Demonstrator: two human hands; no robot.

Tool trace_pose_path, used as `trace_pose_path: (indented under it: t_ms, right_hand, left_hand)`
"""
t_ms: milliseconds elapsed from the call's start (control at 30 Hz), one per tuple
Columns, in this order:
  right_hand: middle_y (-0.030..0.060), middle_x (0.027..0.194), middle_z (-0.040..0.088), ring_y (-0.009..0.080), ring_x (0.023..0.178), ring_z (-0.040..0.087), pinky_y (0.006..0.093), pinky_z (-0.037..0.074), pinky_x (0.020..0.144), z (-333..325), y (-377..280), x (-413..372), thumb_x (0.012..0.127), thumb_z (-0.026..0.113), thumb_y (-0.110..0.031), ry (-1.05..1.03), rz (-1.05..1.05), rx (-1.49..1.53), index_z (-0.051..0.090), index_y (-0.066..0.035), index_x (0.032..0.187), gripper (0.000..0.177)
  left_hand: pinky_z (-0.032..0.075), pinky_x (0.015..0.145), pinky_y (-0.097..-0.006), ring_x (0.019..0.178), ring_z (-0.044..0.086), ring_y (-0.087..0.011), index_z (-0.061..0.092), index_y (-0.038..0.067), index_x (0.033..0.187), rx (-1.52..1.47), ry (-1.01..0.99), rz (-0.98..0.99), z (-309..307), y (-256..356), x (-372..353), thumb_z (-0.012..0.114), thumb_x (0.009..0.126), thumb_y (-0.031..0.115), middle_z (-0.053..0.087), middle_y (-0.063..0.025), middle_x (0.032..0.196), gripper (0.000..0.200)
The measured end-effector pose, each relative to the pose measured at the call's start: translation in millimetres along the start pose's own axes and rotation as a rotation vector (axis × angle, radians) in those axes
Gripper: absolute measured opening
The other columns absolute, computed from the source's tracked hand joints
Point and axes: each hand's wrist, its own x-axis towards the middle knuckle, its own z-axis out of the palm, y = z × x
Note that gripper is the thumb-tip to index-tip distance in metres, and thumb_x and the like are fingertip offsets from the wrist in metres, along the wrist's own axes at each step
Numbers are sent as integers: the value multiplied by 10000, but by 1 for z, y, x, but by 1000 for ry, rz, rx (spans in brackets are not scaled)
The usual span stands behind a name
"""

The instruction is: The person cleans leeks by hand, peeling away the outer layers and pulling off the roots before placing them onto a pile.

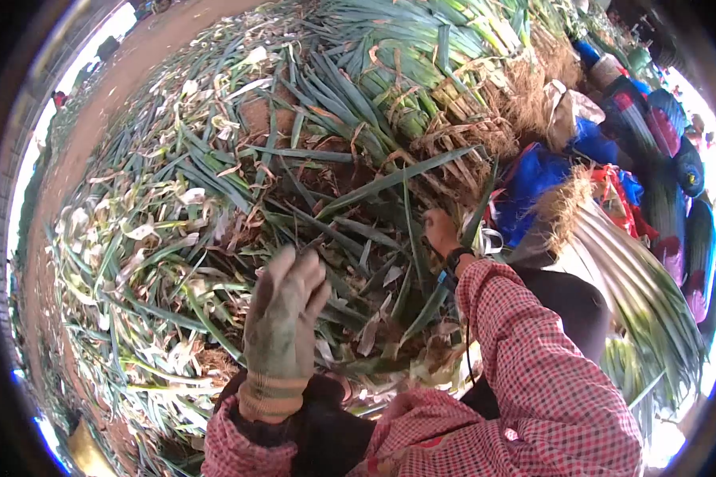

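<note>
My left hand (288, 322) wears a dirty pale work glove with a striped cuff. Its fingers are stretched out above a heap of loose leek leaves (358, 274), and nothing is held in it. Bare, with a dark band at the wrist, my right hand (441, 232) has its fingers curled beside long green leek leaves (408, 219). Whatever those fingers may hold is hidden. Just beyond that hand lie untrimmed leeks (461, 107) with brown, dry outer leaves and shaggy roots.
At the right lies a bundle of cleaned leeks (620, 246) with white stems and roots towards the pile. Blue netting (533, 191) and several dark wrapped bundles (648, 127) are behind it. Leaf scraps (159, 238) cover the ground at left, beside a dirt strip (87, 151).
</note>
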Motion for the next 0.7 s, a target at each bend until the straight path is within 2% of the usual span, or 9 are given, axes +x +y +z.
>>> trace_pose_path:
  t_ms: [133,200,233,333,400,467,500,600,700]
  right_hand:
    - [170,888,608,380,816,569,452,451,712,36,56,40,845,490,-91,211,-12,-46,617,-29,1074,270]
    - [227,1140,538,403,1066,495,490,412,916,90,107,74,845,466,-128,-166,469,438,505,-2,1185,364]
    - [237,1148,532,407,1076,492,493,413,916,85,94,72,850,470,-141,-212,484,194,502,2,1185,366]
    - [219,1043,590,366,1052,516,461,420,875,74,70,62,855,493,-144,-188,369,-185,346,-17,1332,515]
    - [225,1101,562,394,1031,509,490,404,872,31,22,62,845,487,-132,-331,463,-205,383,-13,1292,474]
    - [239,1024,587,376,969,571,459,472,794,87,72,74,832,500,-142,-186,477,-213,506,19,1130,338]
    - [225,966,589,366,913,581,441,471,763,97,84,77,817,514,-131,-356,182,-165,506,21,1100,320]
    - [193,848,544,328,802,570,388,462,694,15,-30,51,779,524,-69,-605,271,433,486,33,1045,288]
    - [152,861,544,253,737,578,340,482,638,-46,-135,-12,756,568,2,-403,16,691,479,37,1029,289]
  left_hand:
    - [470,896,-363,1009,583,-216,442,30,1262,47,169,-198,-12,-11,19,517,916,244,594,-104,1104,413]
    - [479,886,-357,1008,585,-217,455,32,1246,169,209,-140,0,-11,25,492,926,215,591,-108,1116,370]
    - [481,887,-367,1006,587,-226,479,37,1219,183,90,-98,-3,-14,28,479,926,181,595,-112,1108,326]
    - [485,878,-382,990,594,-233,495,37,1200,151,213,-209,1,-17,29,474,923,157,608,-116,1076,302]
    - [488,872,-386,973,603,-238,505,40,1191,126,231,-212,2,-21,29,480,917,140,619,-120,1048,293]
    - [495,852,-384,962,607,-236,510,39,1187,168,224,-239,1,-22,26,485,914,130,622,-123,1037,288]
    - [498,834,-381,955,607,-229,513,39,1181,155,210,-193,-1,-24,23,491,916,131,622,-120,1040,282]
    - [497,825,-374,954,605,-211,515,38,1177,227,160,-104,-6,-20,20,508,916,162,619,-115,1042,289]
    - [491,827,-342,941,599,-188,515,36,1172,212,98,7,-19,-19,24,527,908,184,616,-107,1022,303]
